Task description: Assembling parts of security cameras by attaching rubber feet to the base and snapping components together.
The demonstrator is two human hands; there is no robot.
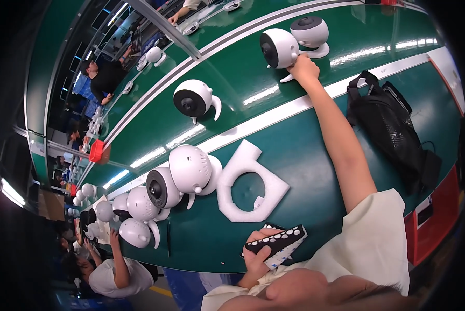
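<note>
My right arm reaches far across to the green conveyor, where my right hand [306, 70] is closed at the base of a white ball-shaped device [280, 49] with a black round front and curved legs. Close behind it stands a similar white device [310, 33] on a round foot. Near the front edge of the table, my left hand [256, 256] grips a folded black sheet of white round pads [279, 239]; some of its fingers are hidden beneath. A white foam ring [227, 199] with a square tab lies just beyond that hand.
Another white device [193, 101] stands mid-conveyor, and several more crowd the table at left, including a large one [188, 166]. A black bag [385, 124] lies at right, above a red bin [440, 220]. A dark pen-like stick [168, 239] and co-workers [121, 272] are at left.
</note>
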